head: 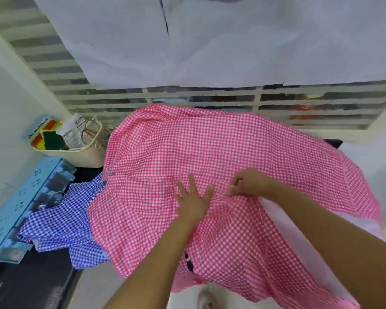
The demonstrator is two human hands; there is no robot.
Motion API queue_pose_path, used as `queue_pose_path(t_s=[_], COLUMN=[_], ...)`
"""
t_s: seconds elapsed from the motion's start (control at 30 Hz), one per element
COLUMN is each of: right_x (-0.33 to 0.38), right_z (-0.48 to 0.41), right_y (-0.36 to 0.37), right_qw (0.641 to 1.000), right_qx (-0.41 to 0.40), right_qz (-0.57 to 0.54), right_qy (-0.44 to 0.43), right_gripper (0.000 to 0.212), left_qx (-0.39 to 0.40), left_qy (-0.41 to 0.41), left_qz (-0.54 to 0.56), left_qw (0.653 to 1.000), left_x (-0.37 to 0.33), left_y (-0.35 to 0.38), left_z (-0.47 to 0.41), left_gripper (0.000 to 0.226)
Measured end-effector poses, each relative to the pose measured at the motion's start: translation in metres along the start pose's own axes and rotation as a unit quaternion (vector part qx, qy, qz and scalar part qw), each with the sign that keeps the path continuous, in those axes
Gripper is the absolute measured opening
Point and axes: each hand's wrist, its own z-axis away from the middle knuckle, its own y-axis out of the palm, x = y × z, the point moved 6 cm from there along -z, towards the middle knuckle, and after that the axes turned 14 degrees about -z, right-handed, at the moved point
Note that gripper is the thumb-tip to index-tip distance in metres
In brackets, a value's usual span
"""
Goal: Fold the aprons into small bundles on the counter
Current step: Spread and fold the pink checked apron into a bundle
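A large pink-and-white checked apron lies spread over the dark counter, its lower part hanging off the front edge. My left hand presses flat on the middle of it with fingers spread. Just to the right, my right hand pinches a fold of the pink cloth with curled fingers. A blue-and-white checked apron lies crumpled at the left, partly under the pink one.
A cream basket with sponges, a tube and glasses stands at the back left. A light blue tray lies along the left wall. A louvred window with paper taped over it runs behind.
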Motion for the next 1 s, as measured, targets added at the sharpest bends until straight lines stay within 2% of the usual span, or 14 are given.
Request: queue_pose_path(t_s=[0.13,0.2,0.33,0.4,0.47,0.53,0.57,0.63,0.7,0.77,0.8,0.9,0.93,1.0], right_x=[-0.045,-0.07,-0.126,-0.152,-0.167,-0.173,-0.172,-0.167,-0.165,-0.165,-0.165,-0.159,-0.157,-0.158], right_z=[0.051,0.082,0.14,0.156,0.163,0.158,0.155,0.149,0.141,0.131,0.125,0.106,0.101,0.092], right_y=[0.014,0.017,-0.012,-0.041,-0.079,-0.117,-0.127,-0.134,-0.134,-0.137,-0.141,-0.144,-0.139,-0.129], right_qw=[0.987,0.977,0.963,0.966,0.969,0.983,0.99,0.997,1.0,0.993,0.992,0.994,0.995,0.997], right_qx=[0.15,0.202,0.258,0.218,0.076,-0.059,-0.08,-0.049,0.015,0.044,0.032,-0.005,0.003,0.007], right_qz=[0.048,0.06,0.011,-0.08,-0.198,-0.153,-0.108,-0.058,0.018,0.106,0.121,0.107,0.1,0.08], right_qy=[0.014,0.028,0.077,0.115,0.128,0.079,0.05,0.014,0.016,0.025,0.02,-0.012,-0.015,-0.008], right_gripper=[0.041,0.025,0.024,0.035,0.029,0.021,0.018,0.022,0.046,0.035,0.026,0.025,0.028,0.033], left_qx=[0.0,-0.007,-0.026,-0.034,-0.042,-0.05,-0.055,-0.069,-0.118,-0.207,-0.227,-0.123,-0.07,0.027], left_qy=[-0.025,-0.039,-0.055,-0.059,-0.049,-0.03,-0.026,-0.014,0.016,0.095,0.163,0.339,0.344,0.27], left_qz=[-0.038,-0.054,-0.073,-0.079,-0.067,-0.037,-0.025,-0.018,-0.013,-0.022,-0.039,-0.092,-0.129,-0.224], left_qw=[0.999,0.998,0.995,0.995,0.996,0.998,0.998,0.997,0.993,0.974,0.959,0.928,0.927,0.936], left_x=[0.002,0.0,-0.004,-0.001,-0.002,-0.006,-0.006,-0.013,-0.031,-0.063,-0.086,-0.149,-0.16,-0.163], left_y=[0.001,-0.001,0.0,0.001,0.002,0.002,0.003,0.001,-0.009,-0.02,-0.017,0.028,0.052,0.093], left_z=[-0.02,-0.026,-0.03,-0.033,-0.033,-0.033,-0.035,-0.033,-0.019,0.01,0.029,0.089,0.097,0.092], left_gripper=[0.094,0.099,0.104,0.105,0.105,0.103,0.101,0.087,0.058,0.027,0.032,0.063,0.065,0.073])
